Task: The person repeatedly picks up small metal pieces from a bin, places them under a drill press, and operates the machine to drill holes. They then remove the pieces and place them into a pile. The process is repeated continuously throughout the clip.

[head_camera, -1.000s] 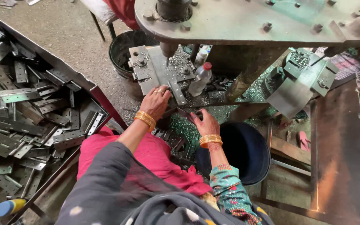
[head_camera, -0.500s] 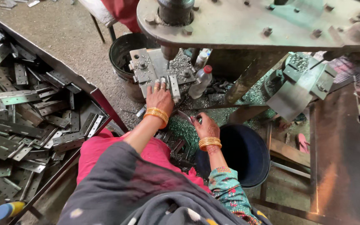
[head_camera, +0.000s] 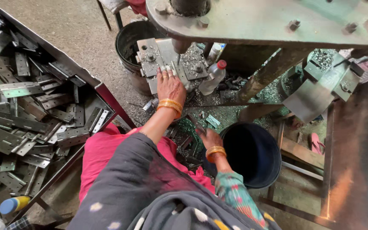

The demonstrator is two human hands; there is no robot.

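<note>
Far left: tray [head_camera: 101, 87] w/ a heap of flat punched metal strips [head_camera: 26, 110], too many & too tangled to count; one blue-capped yellow bottle [head_camera: 13, 204] at its lower corner. Moving rt: one dark bucket [head_camera: 128, 42] behind the press bed. Left hand [head_camera: 170, 85] lies palm-down, fingers stretched flat, pressing a small metal strip [head_camera: 173, 70] onto the die plate [head_camera: 156, 57] right under the punch [head_camera: 178, 47]; that piece is the work in hand, sitting on the plate betw. two bolted clamps. To do this step well, imo: seat the strip square against the stops, keep it flat, & pull fingertips clear of the punch line before the ram drops, since they sit v. close now. One clear plastic bottle w/ red cap [head_camera: 213, 76] stands just beside the die. Right hand [head_camera: 209, 137] is lower, by the rim of one dark blue bucket [head_camera: 252, 155], fingers curled around a thin metal piece [head_camera: 197, 127]. Bangles on both wrists. Green chips [head_camera: 218, 115] litter the floor betw. the hands; uncountable. Far rt: the press frame [head_camera: 358, 140].
</note>
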